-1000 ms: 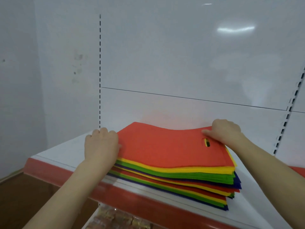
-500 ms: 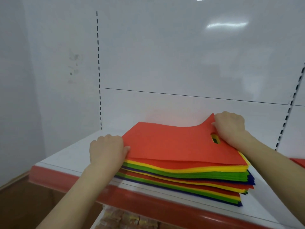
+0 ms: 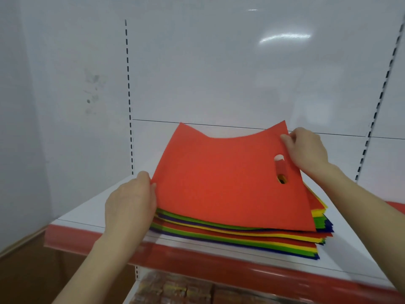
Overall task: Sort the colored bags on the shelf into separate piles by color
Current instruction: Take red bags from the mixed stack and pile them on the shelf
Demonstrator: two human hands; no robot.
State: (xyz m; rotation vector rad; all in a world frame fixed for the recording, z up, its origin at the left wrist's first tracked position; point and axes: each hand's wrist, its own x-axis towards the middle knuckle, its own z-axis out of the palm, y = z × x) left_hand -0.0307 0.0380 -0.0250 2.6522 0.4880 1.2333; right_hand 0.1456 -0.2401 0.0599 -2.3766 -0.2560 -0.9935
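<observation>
hands (image 3: 219, 183) lifting red bag (image 3: 221, 185) off stack (image 3: 241, 240), white shelf (image 3: 87, 216)

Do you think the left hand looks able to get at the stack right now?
Probably yes, once freed: the left hand grips the left edge of the red bag, and the stack lies exposed right beside it, with nothing between.

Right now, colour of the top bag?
Orange-red: the top bag shows best in the head view.
</observation>
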